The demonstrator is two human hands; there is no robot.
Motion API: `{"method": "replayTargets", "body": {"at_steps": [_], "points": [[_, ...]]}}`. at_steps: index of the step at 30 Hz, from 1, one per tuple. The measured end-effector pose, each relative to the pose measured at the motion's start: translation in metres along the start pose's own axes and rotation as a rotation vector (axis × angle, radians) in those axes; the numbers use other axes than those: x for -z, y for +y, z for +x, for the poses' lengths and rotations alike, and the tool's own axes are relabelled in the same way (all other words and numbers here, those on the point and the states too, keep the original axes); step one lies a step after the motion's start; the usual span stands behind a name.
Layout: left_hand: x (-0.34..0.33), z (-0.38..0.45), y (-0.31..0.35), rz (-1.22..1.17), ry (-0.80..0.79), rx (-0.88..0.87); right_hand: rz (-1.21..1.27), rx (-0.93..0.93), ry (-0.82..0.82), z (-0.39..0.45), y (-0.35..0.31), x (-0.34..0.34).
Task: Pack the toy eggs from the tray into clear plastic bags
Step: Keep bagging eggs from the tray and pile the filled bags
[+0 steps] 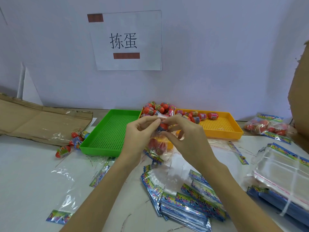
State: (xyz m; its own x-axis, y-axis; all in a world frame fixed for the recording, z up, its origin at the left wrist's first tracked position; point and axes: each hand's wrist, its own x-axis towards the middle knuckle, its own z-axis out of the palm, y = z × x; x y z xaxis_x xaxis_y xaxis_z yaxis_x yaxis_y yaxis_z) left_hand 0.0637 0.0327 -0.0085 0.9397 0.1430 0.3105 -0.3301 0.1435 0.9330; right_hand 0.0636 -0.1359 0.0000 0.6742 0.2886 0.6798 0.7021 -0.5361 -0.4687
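While both hands meet above the table, the left hand (142,131) and the right hand (182,131) each pinch the top of a small clear plastic bag (158,144) between thumb and fingertips. The bag hangs down between the palms, over the near edge of the trays, and several red toy eggs with printed wrappers show through its film; how many cannot be told.

A heap of the same red wrapped toy eggs (160,108) fills the far left corner of a perforated orange plastic tray (224,129), with more spread along its far wall. Touching its left side stands a perforated green plastic tray (108,131). A few loose eggs (73,141) lie on the table just left of the green tray, one of them nearer the camera than the rest.

Filled bags of red eggs (265,127) rest to the right of the orange tray. A stack of flat empty bags with colourful printed headers (187,203) lies near the forearms, and a banded bundle of clear bags (282,171) sits at the right. Single empty bags are scattered over the white table (30,173). Flattened brown cardboard (38,123) lies at the far left, and a white paper sign with two Chinese characters (127,41) is taped to the wall.
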Motion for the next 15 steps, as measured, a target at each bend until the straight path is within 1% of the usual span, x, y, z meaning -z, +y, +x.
{"method": "replayTargets", "body": {"at_steps": [3, 6, 9, 11, 13, 15], "points": [[-0.003, -0.001, 0.001, -0.029, 0.023, 0.005, -0.013, -0.014, -0.022, -0.003, 0.0, -0.003], [-0.004, -0.002, 0.001, -0.051, 0.0, 0.009, -0.045, 0.028, -0.049, -0.006, 0.002, -0.011], [-0.002, -0.001, 0.003, -0.049, 0.019, 0.005, -0.013, 0.027, -0.138, -0.006, 0.001, -0.014], [0.002, 0.001, 0.005, -0.028, 0.024, -0.019, -0.045, 0.028, -0.189, -0.006, 0.002, -0.013], [0.005, 0.002, 0.006, 0.011, -0.02, -0.03, -0.071, 0.041, -0.184, -0.005, 0.004, -0.012], [0.006, 0.003, 0.006, 0.065, -0.078, -0.012, -0.071, 0.04, -0.128, -0.003, 0.006, -0.01]]}}
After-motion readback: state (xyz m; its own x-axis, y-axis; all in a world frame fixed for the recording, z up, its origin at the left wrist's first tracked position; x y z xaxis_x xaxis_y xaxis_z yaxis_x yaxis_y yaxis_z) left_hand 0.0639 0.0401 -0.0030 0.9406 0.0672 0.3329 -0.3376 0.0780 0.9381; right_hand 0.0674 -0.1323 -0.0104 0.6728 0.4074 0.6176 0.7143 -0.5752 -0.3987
